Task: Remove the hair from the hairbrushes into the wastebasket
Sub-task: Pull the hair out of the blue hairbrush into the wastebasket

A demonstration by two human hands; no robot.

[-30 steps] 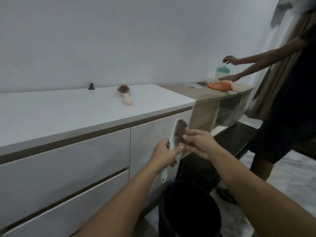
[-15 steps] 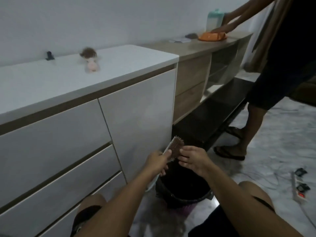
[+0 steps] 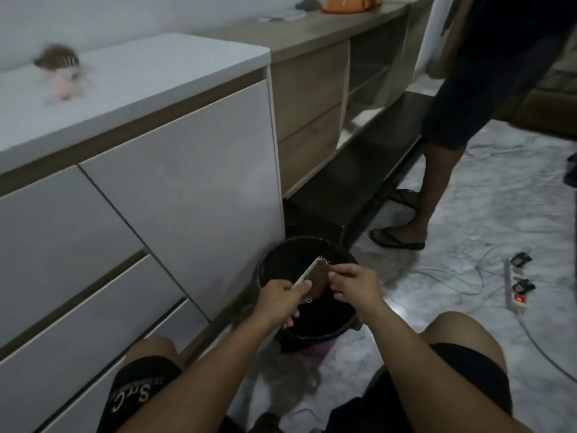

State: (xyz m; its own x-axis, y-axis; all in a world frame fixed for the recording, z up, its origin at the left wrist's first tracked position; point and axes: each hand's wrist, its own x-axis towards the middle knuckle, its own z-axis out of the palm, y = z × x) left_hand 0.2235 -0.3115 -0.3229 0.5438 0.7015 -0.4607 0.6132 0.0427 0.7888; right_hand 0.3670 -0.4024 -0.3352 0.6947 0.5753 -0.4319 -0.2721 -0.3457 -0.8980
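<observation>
Marble floor w/ black wastebasket against the white cabinet. Person has crouched since a sec ago, so hairbrush now sits directly over wastebasket: left hand grasps its handle, right hand pinches hair at bristles. Pulled hair should drop in. 2nd brush waits on cabinet top, above-left of wastebasket.

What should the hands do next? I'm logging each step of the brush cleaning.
Probably the right hand should pinch the hair and pull it off: the left hand holds the hairbrush over the wastebasket, hair matted in its bristles.
</observation>
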